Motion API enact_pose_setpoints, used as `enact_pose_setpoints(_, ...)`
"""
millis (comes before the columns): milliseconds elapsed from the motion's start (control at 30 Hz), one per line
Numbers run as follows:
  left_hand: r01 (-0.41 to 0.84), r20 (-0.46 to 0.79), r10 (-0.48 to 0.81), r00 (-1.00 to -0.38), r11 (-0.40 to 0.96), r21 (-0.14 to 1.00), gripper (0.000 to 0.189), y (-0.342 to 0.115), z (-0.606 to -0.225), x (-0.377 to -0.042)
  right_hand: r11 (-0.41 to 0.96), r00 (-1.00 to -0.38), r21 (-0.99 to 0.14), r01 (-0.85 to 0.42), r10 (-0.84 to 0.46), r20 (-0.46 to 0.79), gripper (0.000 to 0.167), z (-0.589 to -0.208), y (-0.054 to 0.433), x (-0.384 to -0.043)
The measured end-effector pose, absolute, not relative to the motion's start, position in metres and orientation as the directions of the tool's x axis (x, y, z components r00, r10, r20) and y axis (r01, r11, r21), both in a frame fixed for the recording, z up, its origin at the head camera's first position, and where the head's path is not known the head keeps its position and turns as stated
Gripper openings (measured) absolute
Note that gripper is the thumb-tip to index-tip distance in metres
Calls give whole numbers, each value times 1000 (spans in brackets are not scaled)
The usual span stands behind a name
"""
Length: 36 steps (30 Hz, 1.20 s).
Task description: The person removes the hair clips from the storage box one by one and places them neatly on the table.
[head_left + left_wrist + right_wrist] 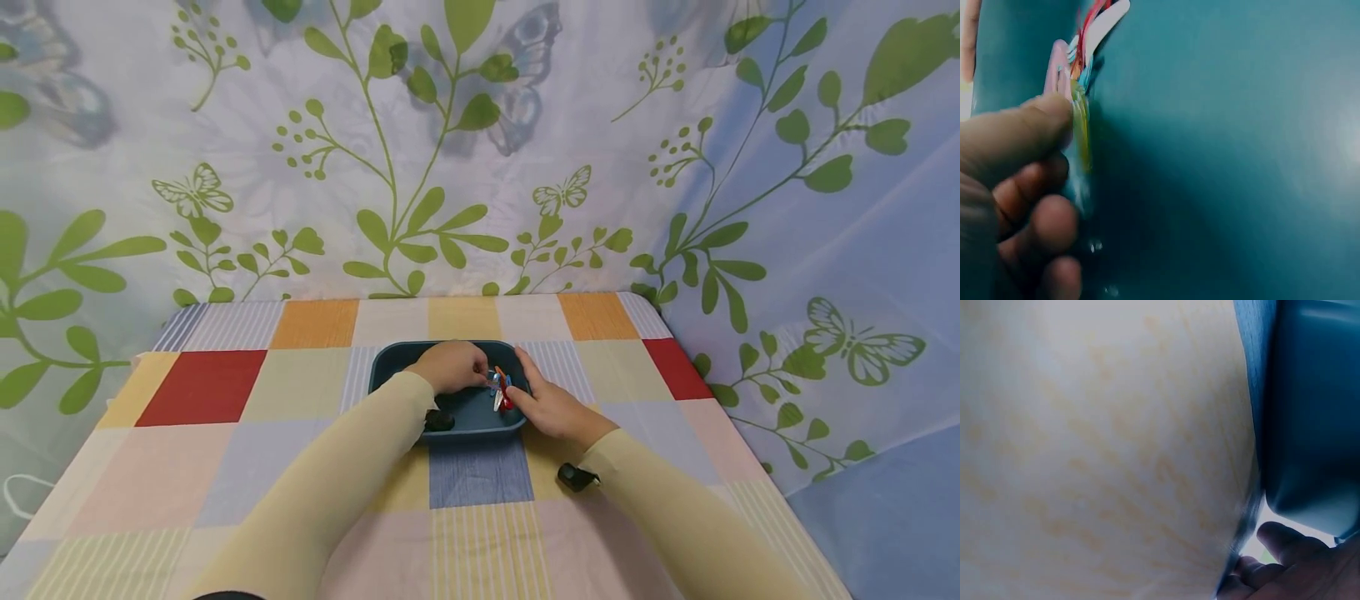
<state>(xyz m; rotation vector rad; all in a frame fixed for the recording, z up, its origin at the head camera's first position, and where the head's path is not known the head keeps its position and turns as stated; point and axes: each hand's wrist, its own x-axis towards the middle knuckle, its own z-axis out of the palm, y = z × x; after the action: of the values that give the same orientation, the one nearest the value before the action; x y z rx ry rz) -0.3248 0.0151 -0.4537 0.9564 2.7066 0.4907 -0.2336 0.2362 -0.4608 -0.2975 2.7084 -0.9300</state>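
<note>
A dark teal tray (pixel 450 434) stands on the patchwork cloth, with several small colourful hair clips (pixel 501 392) bunched at its right end. My left hand (pixel 452 367) reaches into the tray from the left. Its thumb and forefinger pinch a pink hair clip (pixel 1052 70) in the left wrist view. Right by the fingertips are a yellow hair clip (pixel 1083 134) and a white hair clip (pixel 1105 26), with red and blue ones among them. My right hand (pixel 551 406) holds the tray's right wall, fingers outside and thumb over the rim beside the clips.
The patchwork tablecloth (pixel 300 383) spreads around the tray on all sides. Behind the table hangs a curtain (pixel 420 167) printed with leaves and butterflies, which also runs down the right side. A white cord (pixel 22 492) loops at the far left edge.
</note>
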Motion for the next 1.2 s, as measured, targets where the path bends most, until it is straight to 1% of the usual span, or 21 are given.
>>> enact_pose_setpoints(100,572,-86,641,-762,730,374,17,12,-450,-323,771,-943,-627,-106,-278,-182,76,-461,236,-235)
enact_pose_setpoints(167,569,-73,642,-763,722,394,16,8,-447,-322,769,-942,-630,-106,-280,-183,76,-462,236,-235)
enact_pose_setpoints(400,531,-16,665,-747,611,587,15,-7,-437,-319,780,-942,-618,-99,-273,-193,77,-462,236,-237)
enact_pose_setpoints(533,510,-8,682,-731,555,657,13,-15,-432,-317,778,-943,-621,-89,-267,-200,77,-462,236,-237)
enact_pose_setpoints(667,475,7,667,-745,522,708,10,-22,-427,-314,775,-943,-627,-80,-263,-204,77,-463,236,-237)
enact_pose_setpoints(833,454,42,642,-766,494,741,7,-29,-421,-312,771,-944,-632,-73,-258,-206,77,-463,235,-238)
enact_pose_setpoints(933,456,57,627,-777,498,738,5,-34,-416,-310,777,-943,-624,-85,-265,-201,77,-464,235,-238)
enact_pose_setpoints(1033,448,59,612,-789,507,736,8,-40,-409,-305,779,-942,-620,-95,-271,-197,76,-464,235,-238)
enact_pose_setpoints(1200,400,51,606,-794,458,794,19,-51,-399,-299,768,-944,-633,-93,-270,-189,76,-463,235,-237)
